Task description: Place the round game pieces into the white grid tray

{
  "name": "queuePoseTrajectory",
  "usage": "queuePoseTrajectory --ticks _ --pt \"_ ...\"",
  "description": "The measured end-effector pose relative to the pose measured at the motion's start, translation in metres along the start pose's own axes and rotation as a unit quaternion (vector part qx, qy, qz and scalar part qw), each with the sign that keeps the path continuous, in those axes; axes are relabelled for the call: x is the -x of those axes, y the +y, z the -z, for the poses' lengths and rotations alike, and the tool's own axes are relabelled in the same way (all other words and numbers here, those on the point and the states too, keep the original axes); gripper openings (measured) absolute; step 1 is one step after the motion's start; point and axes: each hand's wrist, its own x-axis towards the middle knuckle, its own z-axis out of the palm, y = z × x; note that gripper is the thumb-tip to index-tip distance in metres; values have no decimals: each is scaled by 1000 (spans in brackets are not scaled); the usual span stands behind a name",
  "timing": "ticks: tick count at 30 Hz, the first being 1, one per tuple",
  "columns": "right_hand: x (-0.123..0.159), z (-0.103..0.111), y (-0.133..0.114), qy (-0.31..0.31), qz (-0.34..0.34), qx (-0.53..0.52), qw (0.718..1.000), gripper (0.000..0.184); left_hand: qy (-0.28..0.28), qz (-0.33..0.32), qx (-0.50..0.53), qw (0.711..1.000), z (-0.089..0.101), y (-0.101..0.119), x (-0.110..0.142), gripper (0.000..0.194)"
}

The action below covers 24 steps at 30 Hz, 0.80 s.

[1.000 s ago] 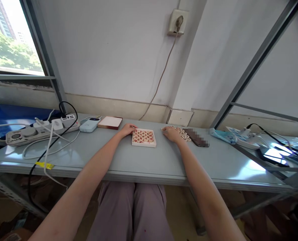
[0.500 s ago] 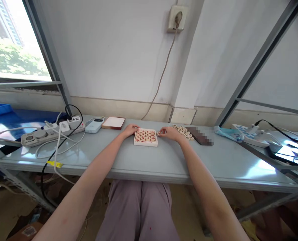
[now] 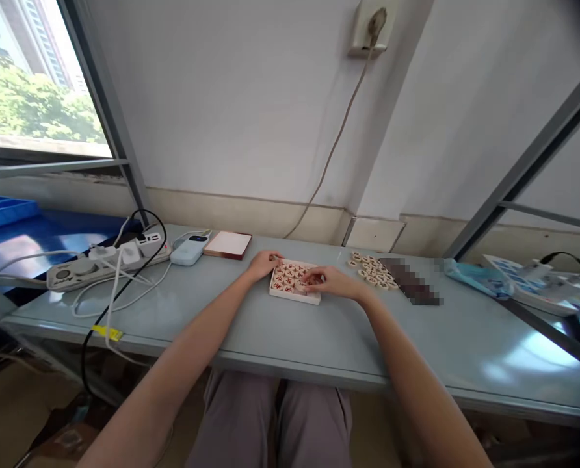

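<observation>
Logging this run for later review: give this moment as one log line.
tray of xiangqi pieces | left hand: at tray edge | right hand: over tray | loose xiangqi pieces: right of tray

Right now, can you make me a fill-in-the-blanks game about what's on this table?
1. The right hand reaches over the white tray of Chinese chess pieces, whose characters are marked in ____.
2. The left hand rests at the tray's ____ side.
3. The loose pieces lie on the grey table to the ____ of the tray.
4. The black cable carries a ____ tag.

Missing words: red; left; right; yellow.
</observation>
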Motion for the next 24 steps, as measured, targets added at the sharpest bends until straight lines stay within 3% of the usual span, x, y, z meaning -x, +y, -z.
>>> queuePoseTrajectory --ticks 16,21,24 --pt "-3 -7 1 -16 26 10 999 28 2 -7 -20 1000 1 2 2 26" --pt "0 -1 -5 38 24 25 999 24 9 -12 -36 999 -1 2 2 26" --pt "2 1 -8 53 17 18 998 39 1 -15 -40 999 -1 2 1 27"
